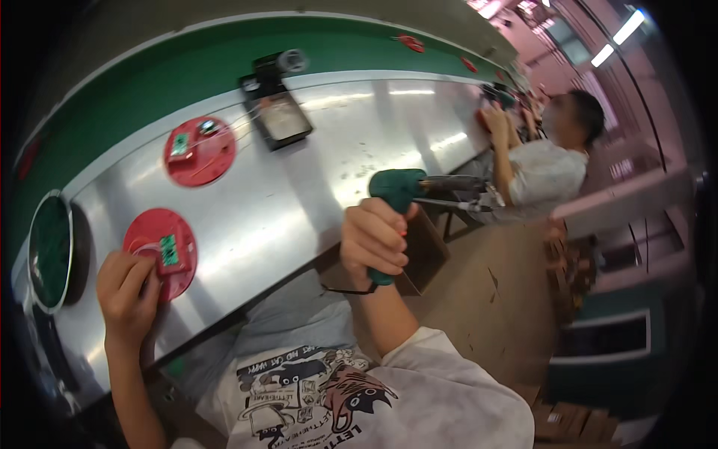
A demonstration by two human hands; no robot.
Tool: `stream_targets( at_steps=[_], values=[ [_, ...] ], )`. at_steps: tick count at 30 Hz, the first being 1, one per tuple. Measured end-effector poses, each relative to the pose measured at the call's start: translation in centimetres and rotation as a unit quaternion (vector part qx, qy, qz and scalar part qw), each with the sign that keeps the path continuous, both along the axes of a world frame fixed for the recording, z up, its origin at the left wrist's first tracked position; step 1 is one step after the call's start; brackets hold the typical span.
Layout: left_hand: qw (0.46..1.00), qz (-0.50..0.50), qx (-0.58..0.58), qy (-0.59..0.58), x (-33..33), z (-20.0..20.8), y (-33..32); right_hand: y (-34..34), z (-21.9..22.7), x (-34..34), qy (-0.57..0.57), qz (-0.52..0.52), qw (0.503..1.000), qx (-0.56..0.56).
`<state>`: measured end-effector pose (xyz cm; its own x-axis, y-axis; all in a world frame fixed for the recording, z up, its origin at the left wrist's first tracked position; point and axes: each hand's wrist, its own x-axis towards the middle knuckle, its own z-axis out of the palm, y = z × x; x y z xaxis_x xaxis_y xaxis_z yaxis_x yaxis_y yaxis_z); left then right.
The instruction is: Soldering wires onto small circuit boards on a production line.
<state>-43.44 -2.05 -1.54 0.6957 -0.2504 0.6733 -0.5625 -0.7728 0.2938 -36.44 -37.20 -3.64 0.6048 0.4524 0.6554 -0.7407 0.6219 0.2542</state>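
Note:
My right hand (pixel 376 236) grips a green pistol-shaped soldering gun (pixel 395 185) by its handle, raised off the bench's front edge. Its metal front end points to the right, and a thin metal tube runs beneath it. At the left, my left hand (pixel 127 295) rests at the edge of the nearer red round plate (pixel 179 280). Its fingers are curled in a pinch, and what they hold is hidden. A small green circuit board (pixel 171 251) sits on a red block on that plate, with thin pale wires running toward my fingers.
Farther back lies another red round plate (pixel 217 170) carrying a green board and wires. A black tray (pixel 288 123) with a reel (pixel 292 60) stands at the back. A round green-lined container (pixel 51 254) is at far left. A co-worker (pixel 550 165) sits right; a cardboard box (pixel 428 251) stands below.

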Motion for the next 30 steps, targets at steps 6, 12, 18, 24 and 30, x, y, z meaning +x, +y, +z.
stream_targets(
  at_steps=[6,12,18,24,30],
  values=[
    [1.000,-0.012,-0.017,-0.006,1.1,-0.6,-0.6,-0.4,0.0,0.1,-0.053,-0.004,0.998,0.044],
    [1.000,-0.020,-0.005,0.003,0.9,-0.4,-0.2,-0.4,-0.4,0.2,-0.040,-0.011,0.997,0.059],
    [1.000,0.000,-0.003,-0.006,0.9,-0.4,-0.7,-0.5,-0.5,0.1,-0.021,-0.029,0.996,0.077],
    [1.000,-0.002,0.006,-0.007,1.0,-0.5,-0.9,-0.8,-0.4,-0.1,-0.017,-0.034,0.996,0.082],
    [1.000,-0.008,0.022,-0.005,0.9,-0.2,-0.9,-0.8,-0.6,-0.3,0.003,-0.049,0.994,0.098]
  ],
)
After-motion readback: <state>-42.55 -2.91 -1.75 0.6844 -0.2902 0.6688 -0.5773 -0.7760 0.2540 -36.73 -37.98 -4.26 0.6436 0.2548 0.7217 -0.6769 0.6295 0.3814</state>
